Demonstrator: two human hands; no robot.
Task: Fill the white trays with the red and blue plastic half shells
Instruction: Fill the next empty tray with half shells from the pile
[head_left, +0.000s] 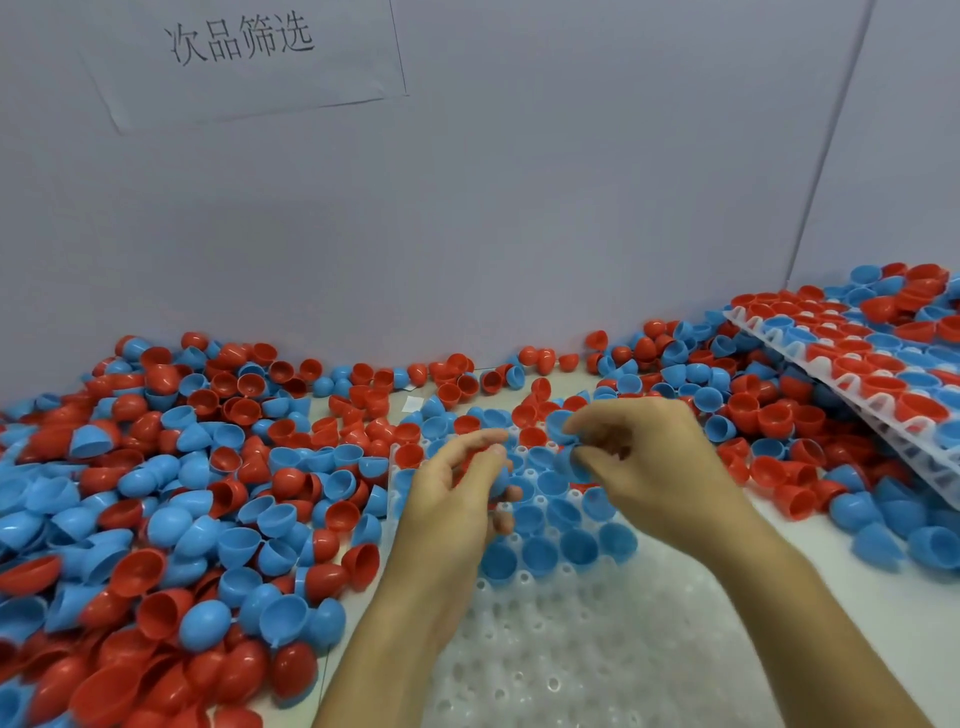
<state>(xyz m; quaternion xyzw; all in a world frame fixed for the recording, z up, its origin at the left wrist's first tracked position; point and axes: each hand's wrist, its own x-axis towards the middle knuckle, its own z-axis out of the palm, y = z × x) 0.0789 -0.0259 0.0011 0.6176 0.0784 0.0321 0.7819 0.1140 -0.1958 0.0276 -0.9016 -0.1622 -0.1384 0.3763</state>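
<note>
Head view looks down on a white tray (545, 665) lying flat in front of the person. Its far rows hold blue shells (540, 553), open side up, one per cup, with a few red shells (532, 435) seated along the far edge; the near half of the tray shows only bare cups.

Over the filled rows, the left hand (457, 493) curls its fingers round a small clutch of shells, blue ones plainly visible against the palm, something red behind the fingertips that I cannot make out. The right hand (644, 457), just right of it, pinches a blue shell (569, 460) between thumb and fingers, above the tray's far rows.

Left of the tray, a deep loose heap (171, 493) of red and blue shells covers the table, and it runs on behind the tray along the wall. Right of the tray, a second tray (857, 384) lies tilted on more shells, its cups packed with red and blue ones, with loose shells piled on its far end. High on the wall hangs a paper sign (239, 52).
</note>
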